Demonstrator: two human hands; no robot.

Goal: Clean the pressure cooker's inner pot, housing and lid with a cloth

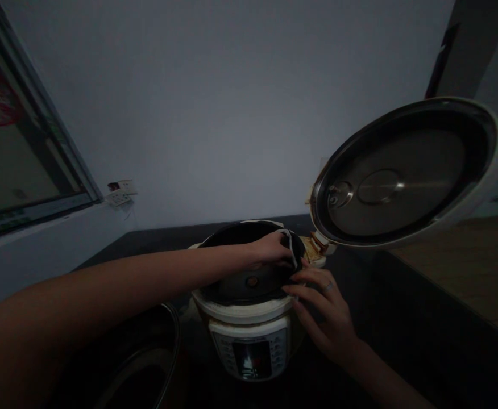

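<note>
A white electric cooker (pixel 249 335) with a front control panel stands on a dark counter, its hinged lid (pixel 406 176) swung open to the right. My left hand (pixel 272 250) reaches over the cooker's open top and grips a white-edged part at the far rim of its dark bowl. My right hand (pixel 323 309) rests against the cooker's right side with fingers curled at the rim, a ring on one finger. The room is dim, so what the left hand holds is hard to make out.
A dark round pot (pixel 146 363) sits at the lower left beside the cooker. A window (pixel 14 165) fills the left wall, with a wall socket (pixel 121 192) near its corner. A wooden surface (pixel 479 267) lies to the right of the dark counter (pixel 402 318).
</note>
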